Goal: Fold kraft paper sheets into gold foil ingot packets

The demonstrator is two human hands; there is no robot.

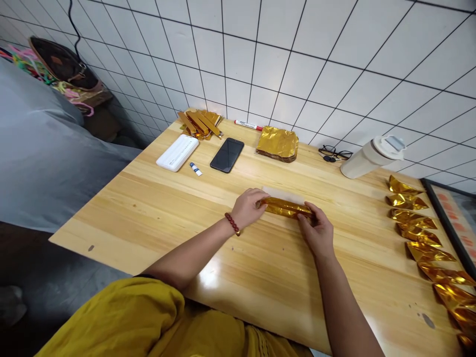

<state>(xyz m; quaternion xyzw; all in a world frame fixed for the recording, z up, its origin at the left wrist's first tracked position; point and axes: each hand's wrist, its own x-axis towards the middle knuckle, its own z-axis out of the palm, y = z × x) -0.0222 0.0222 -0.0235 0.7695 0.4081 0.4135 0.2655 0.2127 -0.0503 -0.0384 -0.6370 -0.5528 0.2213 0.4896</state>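
Note:
A sheet of gold foil paper (pixel 284 207), partly rolled or folded into a long strip, lies low over the wooden table. Its pale back (pixel 284 194) shows along the far edge. At the strip's left end, my left hand (pixel 250 207) pinches it between thumb and fingers; a red bead bracelet circles that wrist. My right hand (pixel 318 230) grips the other end, thumb on the near side and fingers behind. Beyond them sits a stack of square gold foil sheets (pixel 277 143).
Folded gold pieces (pixel 427 252) line the table's right side beside a black-edged frame (pixel 451 223). Toward the wall are gold strips (pixel 201 124), a white power bank (pixel 177 152), a phone (pixel 227 155), a marker (pixel 248 125), glasses (pixel 335 152) and a tumbler (pixel 372 156).

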